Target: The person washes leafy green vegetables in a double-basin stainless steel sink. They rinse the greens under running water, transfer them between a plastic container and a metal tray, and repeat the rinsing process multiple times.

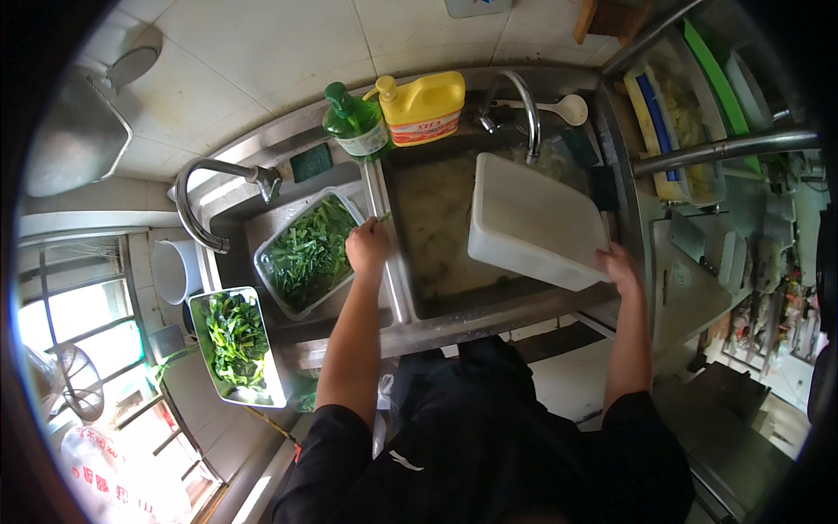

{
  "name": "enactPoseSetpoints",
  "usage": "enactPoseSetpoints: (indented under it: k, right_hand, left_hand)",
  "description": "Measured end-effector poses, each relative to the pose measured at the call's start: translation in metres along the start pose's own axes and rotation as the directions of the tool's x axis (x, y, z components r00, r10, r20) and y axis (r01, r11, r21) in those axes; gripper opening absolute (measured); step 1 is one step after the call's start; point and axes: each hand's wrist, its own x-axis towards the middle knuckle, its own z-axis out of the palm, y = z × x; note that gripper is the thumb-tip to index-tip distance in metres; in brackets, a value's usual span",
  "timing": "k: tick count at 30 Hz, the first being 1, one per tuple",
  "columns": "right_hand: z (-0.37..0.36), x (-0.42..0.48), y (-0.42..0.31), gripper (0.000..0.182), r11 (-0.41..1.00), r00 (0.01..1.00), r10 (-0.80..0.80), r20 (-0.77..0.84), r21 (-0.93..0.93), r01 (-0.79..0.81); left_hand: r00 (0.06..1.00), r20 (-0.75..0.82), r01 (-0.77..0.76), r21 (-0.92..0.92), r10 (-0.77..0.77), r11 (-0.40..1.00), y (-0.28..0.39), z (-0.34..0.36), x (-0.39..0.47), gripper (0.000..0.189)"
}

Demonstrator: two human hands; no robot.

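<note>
My right hand (619, 267) grips the near right corner of a white plastic tub (533, 216), which is tilted over the right sink basin (432, 262) of cloudy water. My left hand (368, 245) is at the right rim of a clear plastic container (330, 301) in the left basin; its fingers are together, with a small green piece at their tips. Whether they also grip the rim is unclear. Cut leafy greens (311, 245) fill that container. A second white container (278, 367) of greens (236, 340) stands left of the sink.
Two curved faucets (190, 196) (533, 105) rise over the basins. Behind the divider stand a green pump bottle (357, 124) and a yellow jug (425, 108). A white ladle (573, 110) lies at the back. At right are a cleaver (687, 237) on a cutting board (681, 281) and a metal rail (727, 149).
</note>
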Motion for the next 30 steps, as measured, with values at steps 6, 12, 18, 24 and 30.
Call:
enactPoseSetpoints:
  k: [6, 12, 18, 24, 30]
  right_hand:
    - [-0.007, -0.077, -0.043, 0.038, 0.972, 0.974, 0.225, -0.036, 0.070, -0.222]
    - [0.008, -0.117, -0.052, 0.045, 0.981, 0.961, 0.186, -0.202, 0.085, -0.172]
    - [0.022, -0.091, -0.023, 0.043, 0.977, 0.949, -0.212, -0.233, -0.033, 0.210]
    - [0.101, -0.034, -0.039, 0.047, 0.729, 0.833, -0.481, -0.274, -0.653, 0.207]
    - [0.112, 0.117, 0.064, 0.053, 0.837, 0.894, -0.403, -0.195, -0.474, 0.274]
  left_hand:
    - [0.999, -0.050, -0.005, -0.114, 0.000, 0.994, -0.042, -0.027, -0.003, 0.018]
    - [0.958, -0.164, 0.258, 0.149, -0.234, 0.955, -0.138, -0.081, 0.006, 0.024]
    - [0.985, -0.162, -0.016, 0.231, 0.054, 0.973, -0.138, -0.126, 0.003, 0.029]
    - [0.957, -0.284, -0.062, 0.006, 0.061, 0.998, -0.134, -0.150, -0.056, 0.013]
    - [0.976, -0.196, 0.078, -0.072, -0.090, 0.994, -0.099, -0.166, -0.147, 0.024]
